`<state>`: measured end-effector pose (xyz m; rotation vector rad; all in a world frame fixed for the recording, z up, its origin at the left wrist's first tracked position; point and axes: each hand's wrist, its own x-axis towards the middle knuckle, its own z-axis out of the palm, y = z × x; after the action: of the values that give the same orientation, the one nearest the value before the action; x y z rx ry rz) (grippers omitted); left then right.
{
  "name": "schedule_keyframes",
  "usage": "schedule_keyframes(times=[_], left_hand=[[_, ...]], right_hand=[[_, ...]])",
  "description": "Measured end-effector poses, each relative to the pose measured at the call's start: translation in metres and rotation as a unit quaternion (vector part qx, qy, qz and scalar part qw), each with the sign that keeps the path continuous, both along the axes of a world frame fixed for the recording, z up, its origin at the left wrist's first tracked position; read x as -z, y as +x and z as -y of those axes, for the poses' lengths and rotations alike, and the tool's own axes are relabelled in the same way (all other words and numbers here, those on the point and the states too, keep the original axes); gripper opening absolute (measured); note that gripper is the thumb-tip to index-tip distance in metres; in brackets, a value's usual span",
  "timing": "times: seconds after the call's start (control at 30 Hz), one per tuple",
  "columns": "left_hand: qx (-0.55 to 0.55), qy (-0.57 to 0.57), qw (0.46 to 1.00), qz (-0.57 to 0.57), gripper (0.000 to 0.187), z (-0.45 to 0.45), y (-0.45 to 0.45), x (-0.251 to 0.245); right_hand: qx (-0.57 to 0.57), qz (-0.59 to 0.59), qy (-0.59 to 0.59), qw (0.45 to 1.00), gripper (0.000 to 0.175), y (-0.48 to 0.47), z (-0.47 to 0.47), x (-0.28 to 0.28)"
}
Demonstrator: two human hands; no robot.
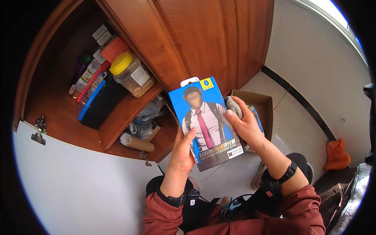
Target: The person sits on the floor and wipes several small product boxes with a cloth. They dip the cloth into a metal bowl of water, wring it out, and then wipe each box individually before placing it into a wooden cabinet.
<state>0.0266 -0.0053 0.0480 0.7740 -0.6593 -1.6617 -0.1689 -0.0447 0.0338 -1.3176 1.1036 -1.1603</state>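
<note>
A blue retail box of tempered glass (205, 126), printed with a figure in a shirt and pink tie, is held up in front of me. My left hand (183, 149) grips its lower left side, with the thumb on the front. At its right edge, my right hand (245, 123) holds a crumpled grey cloth (234, 106) between thumb and fingers, against or close to the box. Behind my right hand, a cardboard box (265, 102) on the floor contains another blue package (255, 116), partly hidden.
An open wooden cabinet (129, 117) at left holds a yellow-lidded plastic jar (133, 75), a black bin with blue rim (102, 100), small boxes, plastic bags and a brush (136, 142). Its white door (88, 182) stands lower left. An orange bag (337, 154) lies by the wall.
</note>
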Motion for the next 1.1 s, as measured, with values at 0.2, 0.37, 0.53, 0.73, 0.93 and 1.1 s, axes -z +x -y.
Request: schedule_keyframes(times=[0.2, 0.37, 0.53, 0.73, 0.93, 1.1], left_hand=[[0.058, -0.064, 0.993, 0.084, 0.074, -0.005, -0.004, -0.004], [0.136, -0.020, 0.981, 0.136, 0.089, -0.017, -0.028, 0.004], [0.141, -0.019, 0.978, 0.155, 0.079, -0.020, -0.033, 0.010], [0.133, -0.124, 0.929, 0.324, 0.075, -0.018, -0.030, 0.027], [0.095, -0.194, 0.902, 0.374, 0.079, -0.017, -0.038, 0.030], [0.116, -0.038, 0.968, 0.219, 0.075, -0.018, -0.033, 0.013]], right_hand=[[0.087, -0.236, -0.333, 0.909, 0.041, 0.004, -0.019, -0.024], [0.087, -0.265, -0.431, 0.858, 0.039, 0.012, -0.014, -0.006], [0.120, -0.258, -0.401, 0.871, 0.040, 0.018, -0.018, 0.001], [0.052, -0.254, -0.426, 0.867, 0.036, 0.013, -0.019, -0.008], [0.115, -0.234, -0.374, 0.890, 0.029, 0.020, -0.017, 0.001], [0.077, -0.202, -0.436, 0.874, 0.036, 0.021, -0.017, 0.002]])
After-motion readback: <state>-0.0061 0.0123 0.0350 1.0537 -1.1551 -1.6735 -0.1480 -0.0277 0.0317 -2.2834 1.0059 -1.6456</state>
